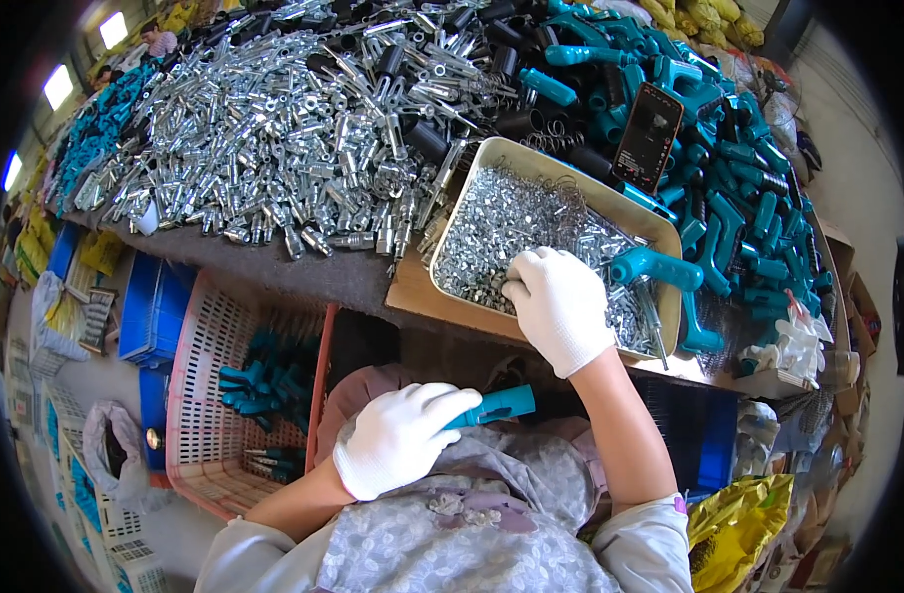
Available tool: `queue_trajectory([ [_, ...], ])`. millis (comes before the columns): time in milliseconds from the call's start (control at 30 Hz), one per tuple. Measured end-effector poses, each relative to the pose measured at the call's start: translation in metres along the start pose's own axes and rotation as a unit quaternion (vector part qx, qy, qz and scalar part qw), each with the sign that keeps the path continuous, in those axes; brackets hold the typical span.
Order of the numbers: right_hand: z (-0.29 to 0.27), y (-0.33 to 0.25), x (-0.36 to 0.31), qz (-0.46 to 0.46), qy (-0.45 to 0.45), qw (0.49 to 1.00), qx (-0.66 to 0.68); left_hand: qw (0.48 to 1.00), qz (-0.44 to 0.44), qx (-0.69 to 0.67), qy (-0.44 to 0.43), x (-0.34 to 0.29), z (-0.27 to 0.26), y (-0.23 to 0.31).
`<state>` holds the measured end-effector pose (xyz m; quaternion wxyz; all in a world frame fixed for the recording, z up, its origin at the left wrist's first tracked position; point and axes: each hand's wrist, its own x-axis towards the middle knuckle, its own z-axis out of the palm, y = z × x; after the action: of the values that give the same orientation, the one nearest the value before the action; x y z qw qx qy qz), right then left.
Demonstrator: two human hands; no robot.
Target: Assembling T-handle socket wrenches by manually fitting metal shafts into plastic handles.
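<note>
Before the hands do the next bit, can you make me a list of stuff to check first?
1. Left hand has a firm hold on the teal handle: ok, glove closed around it.
2. Right hand is in the metal tray: ok, resting on the small silver parts.
3. Right hand has picked up a part: cannot tell, the fingers hide it.
4. Tray still has parts: ok, plenty.
5. Open end of the handle is free: ok, it sticks out past the glove.
6. Pink basket has room: ok, only a few teal pieces inside.
</note>
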<state>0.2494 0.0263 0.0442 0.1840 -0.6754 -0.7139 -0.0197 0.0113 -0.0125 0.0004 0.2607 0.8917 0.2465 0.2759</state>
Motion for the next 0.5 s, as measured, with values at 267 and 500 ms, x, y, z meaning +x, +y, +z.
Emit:
queue_trajectory([
  [267,0.012,0.013,0.000,0.008,0.053,0.998,0.012,0.995,-0.062,-0.074,-0.002,0.000,-0.007,-0.002],
  [500,0.016,0.009,0.004,-0.019,0.041,0.999,0.006,0.987,-0.105,-0.124,0.016,0.000,-0.007,0.001],
])
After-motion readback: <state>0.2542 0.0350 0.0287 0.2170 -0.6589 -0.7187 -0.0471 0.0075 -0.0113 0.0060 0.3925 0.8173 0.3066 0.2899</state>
